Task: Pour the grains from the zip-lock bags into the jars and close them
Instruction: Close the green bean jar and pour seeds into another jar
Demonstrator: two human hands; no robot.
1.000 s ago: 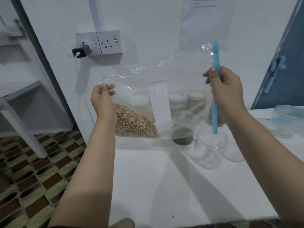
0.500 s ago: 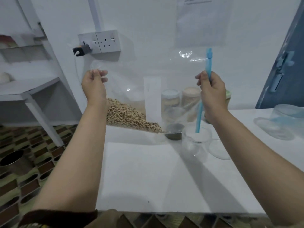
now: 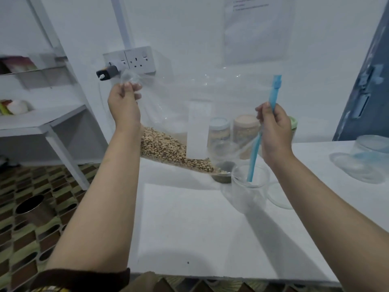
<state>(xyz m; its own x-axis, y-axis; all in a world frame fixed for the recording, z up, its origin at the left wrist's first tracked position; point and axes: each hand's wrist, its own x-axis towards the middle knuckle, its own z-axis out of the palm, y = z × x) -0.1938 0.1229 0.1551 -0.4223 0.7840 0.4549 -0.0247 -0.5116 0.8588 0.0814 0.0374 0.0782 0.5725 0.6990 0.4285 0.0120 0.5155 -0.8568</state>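
Behind the clear zip-lock bag (image 3: pixel 189 106) two lidded jars (image 3: pixel 231 133) blur into pale shapes. The left hand (image 3: pixel 124 102) pinches the bag's raised corner; the right hand (image 3: pixel 273 127) grips its blue zip strip (image 3: pixel 255 152), whose end dips into the open jar (image 3: pixel 249 186) on the desk (image 3: pixel 189 228), black-eyed beans (image 3: pixel 168 150) sliding low

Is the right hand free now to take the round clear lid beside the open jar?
Probably not: the right hand grips the bag's blue zip strip; the round clear lid lies unblocked.
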